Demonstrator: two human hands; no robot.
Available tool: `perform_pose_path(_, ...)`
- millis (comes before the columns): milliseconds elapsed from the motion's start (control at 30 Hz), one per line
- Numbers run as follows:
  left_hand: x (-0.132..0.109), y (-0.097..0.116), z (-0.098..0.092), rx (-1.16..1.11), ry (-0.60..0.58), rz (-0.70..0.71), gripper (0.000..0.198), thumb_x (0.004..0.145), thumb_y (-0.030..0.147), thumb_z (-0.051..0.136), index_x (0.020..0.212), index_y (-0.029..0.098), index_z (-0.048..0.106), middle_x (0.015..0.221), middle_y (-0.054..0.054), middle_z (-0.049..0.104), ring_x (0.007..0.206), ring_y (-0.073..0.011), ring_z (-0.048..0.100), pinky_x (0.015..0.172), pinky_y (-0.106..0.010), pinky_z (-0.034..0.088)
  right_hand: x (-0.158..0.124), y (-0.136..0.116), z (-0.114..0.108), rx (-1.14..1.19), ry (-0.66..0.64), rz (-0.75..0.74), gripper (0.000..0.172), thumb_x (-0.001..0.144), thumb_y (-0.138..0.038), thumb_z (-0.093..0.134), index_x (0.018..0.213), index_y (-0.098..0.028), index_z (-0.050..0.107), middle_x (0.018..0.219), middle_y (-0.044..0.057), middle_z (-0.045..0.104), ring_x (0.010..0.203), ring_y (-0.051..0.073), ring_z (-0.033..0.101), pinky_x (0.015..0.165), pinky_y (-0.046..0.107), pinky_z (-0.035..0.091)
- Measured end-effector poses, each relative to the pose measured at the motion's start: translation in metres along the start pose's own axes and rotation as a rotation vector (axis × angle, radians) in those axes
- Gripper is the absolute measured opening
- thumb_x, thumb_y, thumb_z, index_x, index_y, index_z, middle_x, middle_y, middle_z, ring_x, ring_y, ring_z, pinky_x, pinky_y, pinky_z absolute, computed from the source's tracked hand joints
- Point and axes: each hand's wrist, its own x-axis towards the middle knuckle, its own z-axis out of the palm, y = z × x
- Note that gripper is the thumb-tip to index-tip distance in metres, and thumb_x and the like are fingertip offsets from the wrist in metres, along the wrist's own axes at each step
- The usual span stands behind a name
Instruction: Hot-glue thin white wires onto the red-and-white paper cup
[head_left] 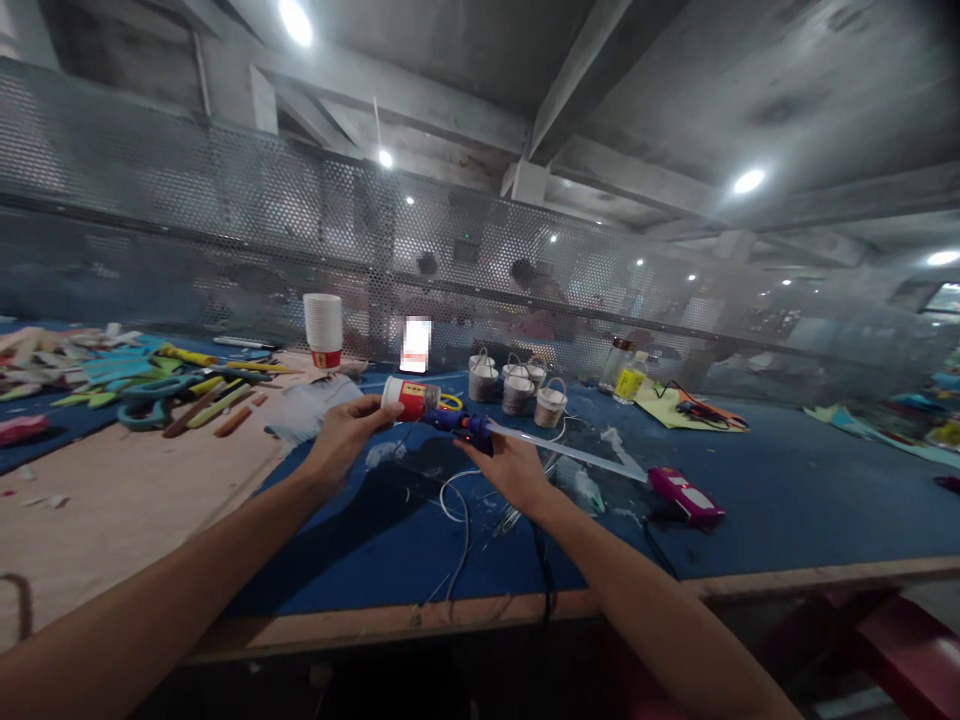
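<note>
My left hand (346, 432) is closed around a red and white paper cup (407, 397), held on its side above the blue table (787, 500). My right hand (510, 468) grips a blue hot glue gun (463, 427). A clear glue stick (562, 449) juts out of the gun's back to the right. The gun's nozzle points at the bottom end of the cup. A black cord (541, 560) runs from the gun toward the table's front edge.
A stack of white paper cups (323, 331) stands behind. Several small rope-wrapped baskets (517, 388) sit mid-table, with bottles (628, 376) to their right. A magenta glue gun (686, 497) lies on the right. Scissors and foam strips (161, 385) clutter the left. A perforated screen backs the table.
</note>
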Motion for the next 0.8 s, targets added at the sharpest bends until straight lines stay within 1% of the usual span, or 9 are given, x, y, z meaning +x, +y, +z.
perform_pose_path(167,0.0005,0.0001,-0.0006,-0.028,-0.001,-0.003,0.028,0.07,0.044,0.09,0.085,0.022,0.083,0.088,-0.005,0.078,0.086,-0.0227,0.067,0.084,-0.034,0.051,-0.0005,0.0028,0.0029,0.01,0.004,-0.012,0.038,0.1,-0.056,0.064,0.115,-0.023,0.075,0.099,0.007,0.082,0.093,0.027,0.077,0.08,0.031,0.054)
perform_pose_path(333,0.0002,0.0006,-0.0003,-0.035,0.0,-0.004,0.029,0.068,0.046,0.091,0.083,0.024,0.083,0.088,-0.004,0.078,0.085,-0.0238,0.068,0.089,-0.037,0.053,-0.0009,0.0019,0.0022,0.022,-0.013,-0.001,0.037,0.101,-0.056,0.063,0.115,-0.023,0.074,0.104,0.006,0.082,0.096,0.028,0.078,0.081,0.031,0.054)
perform_pose_path(467,-0.0004,0.0011,0.0005,-0.041,-0.014,-0.004,0.029,0.069,0.047,0.091,0.085,0.023,0.083,0.089,-0.005,0.079,0.086,-0.0237,0.069,0.088,-0.036,0.053,-0.0008,-0.0017,-0.0016,0.039,-0.021,0.007,0.037,0.101,-0.053,0.064,0.117,-0.021,0.073,0.105,0.008,0.082,0.097,0.029,0.078,0.082,0.033,0.055)
perform_pose_path(667,-0.001,0.0022,0.0012,-0.01,-0.008,-0.004,0.03,0.069,0.045,0.09,0.087,0.021,0.085,0.088,-0.005,0.08,0.084,-0.0218,0.068,0.084,-0.034,0.053,0.0004,-0.0028,-0.0026,0.034,-0.003,0.039,0.035,0.1,-0.05,0.066,0.118,-0.022,0.073,0.104,0.008,0.082,0.097,0.03,0.078,0.082,0.034,0.055)
perform_pose_path(800,0.0009,-0.001,0.0004,0.0,-0.024,-0.002,0.03,0.068,0.048,0.091,0.084,0.023,0.084,0.087,-0.005,0.079,0.085,-0.0236,0.068,0.083,-0.035,0.053,0.0016,-0.0011,-0.0011,0.016,0.002,0.059,0.034,0.099,-0.049,0.067,0.119,-0.021,0.074,0.104,0.009,0.082,0.097,0.031,0.077,0.083,0.035,0.055)
